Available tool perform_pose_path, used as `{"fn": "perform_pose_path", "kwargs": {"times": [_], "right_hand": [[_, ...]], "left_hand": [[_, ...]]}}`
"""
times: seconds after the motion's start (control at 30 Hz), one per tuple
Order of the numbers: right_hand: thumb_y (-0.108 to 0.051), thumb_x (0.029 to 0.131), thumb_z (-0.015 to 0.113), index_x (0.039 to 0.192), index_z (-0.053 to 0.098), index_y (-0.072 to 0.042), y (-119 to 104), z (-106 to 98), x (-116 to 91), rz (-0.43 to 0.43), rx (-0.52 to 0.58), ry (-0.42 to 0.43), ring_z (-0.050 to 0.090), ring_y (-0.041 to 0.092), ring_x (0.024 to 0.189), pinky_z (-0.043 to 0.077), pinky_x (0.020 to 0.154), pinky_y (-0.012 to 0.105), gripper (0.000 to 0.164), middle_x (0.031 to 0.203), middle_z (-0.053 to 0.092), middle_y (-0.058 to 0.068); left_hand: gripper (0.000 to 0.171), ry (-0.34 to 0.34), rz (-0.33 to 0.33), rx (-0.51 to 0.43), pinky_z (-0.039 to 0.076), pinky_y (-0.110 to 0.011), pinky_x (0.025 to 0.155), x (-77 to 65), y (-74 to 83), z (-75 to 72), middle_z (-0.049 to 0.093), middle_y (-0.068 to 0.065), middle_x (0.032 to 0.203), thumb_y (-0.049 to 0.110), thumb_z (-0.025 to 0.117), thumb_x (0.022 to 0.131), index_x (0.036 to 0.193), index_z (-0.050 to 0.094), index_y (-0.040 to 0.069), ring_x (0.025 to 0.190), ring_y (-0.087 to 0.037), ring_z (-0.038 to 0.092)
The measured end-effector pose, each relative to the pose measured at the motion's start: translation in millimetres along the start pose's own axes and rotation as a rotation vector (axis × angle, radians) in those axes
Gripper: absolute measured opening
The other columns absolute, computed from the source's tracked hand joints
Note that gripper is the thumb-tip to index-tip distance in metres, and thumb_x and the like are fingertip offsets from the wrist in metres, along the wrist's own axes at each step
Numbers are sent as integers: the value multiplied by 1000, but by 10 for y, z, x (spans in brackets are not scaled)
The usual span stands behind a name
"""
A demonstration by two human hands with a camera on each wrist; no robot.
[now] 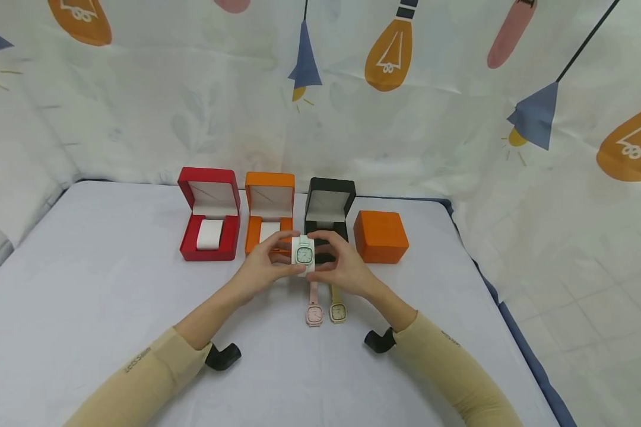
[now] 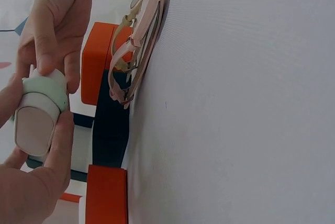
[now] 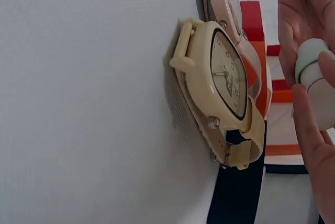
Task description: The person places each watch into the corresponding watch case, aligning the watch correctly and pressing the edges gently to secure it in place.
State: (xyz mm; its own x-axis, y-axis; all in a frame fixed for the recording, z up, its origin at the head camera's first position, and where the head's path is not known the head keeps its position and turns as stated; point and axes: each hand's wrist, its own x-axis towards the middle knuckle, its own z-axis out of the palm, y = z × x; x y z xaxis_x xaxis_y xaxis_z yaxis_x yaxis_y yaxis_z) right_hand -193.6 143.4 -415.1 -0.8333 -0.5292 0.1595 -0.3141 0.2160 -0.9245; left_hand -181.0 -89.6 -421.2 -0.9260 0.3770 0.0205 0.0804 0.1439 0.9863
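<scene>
Between both hands, above the table in front of the open black box, is a white watch cushion [image 2: 35, 130] with a mint-green watch [image 1: 304, 255] strapped around it. My left hand [image 1: 262, 264] pinches it from the left, thumb low and fingertips at its upper edge. From the right, my right hand [image 1: 349, 270] grips the same cushion with thumb and fingers. Just below the hands lie a pink watch [image 1: 314, 314] and a pale yellow watch [image 3: 230, 77], side by side with straps buckled. The dial of the mint watch faces the head camera.
Along the back stand an open red box [image 1: 208, 252] with a white cushion, an open orange box [image 1: 269, 181] with a white cushion, an open black box [image 1: 331, 185], partly hidden by the hands, and a closed orange box [image 1: 381, 237]. A printed curtain [image 1: 219, 89] hangs behind the white-covered table [image 1: 112, 267].
</scene>
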Motion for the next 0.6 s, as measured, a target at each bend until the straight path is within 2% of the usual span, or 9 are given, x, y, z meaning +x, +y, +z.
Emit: {"fn": "perform_pose_path", "kwargs": {"times": [0.33,0.6], "right_hand": [[9,80,83,143,47,-7,-19,-3,-10,-70,-74,22,61,26,118,60,85,33,74,144,46,6],[9,81,83,146,44,-7,-4,-19,-5,-36,-98,20,60,31,120,59,85,31,77,147,44,8]], "left_hand": [[69,-2,9,1,58,-35,90,22,5,27,55,-17,133,16,81,91,152,47,17,114,-35,60],[73,-23,4,-19,56,-40,95,28,-12,29,54,-17,136,16,81,91,154,44,19,120,-36,59]]}}
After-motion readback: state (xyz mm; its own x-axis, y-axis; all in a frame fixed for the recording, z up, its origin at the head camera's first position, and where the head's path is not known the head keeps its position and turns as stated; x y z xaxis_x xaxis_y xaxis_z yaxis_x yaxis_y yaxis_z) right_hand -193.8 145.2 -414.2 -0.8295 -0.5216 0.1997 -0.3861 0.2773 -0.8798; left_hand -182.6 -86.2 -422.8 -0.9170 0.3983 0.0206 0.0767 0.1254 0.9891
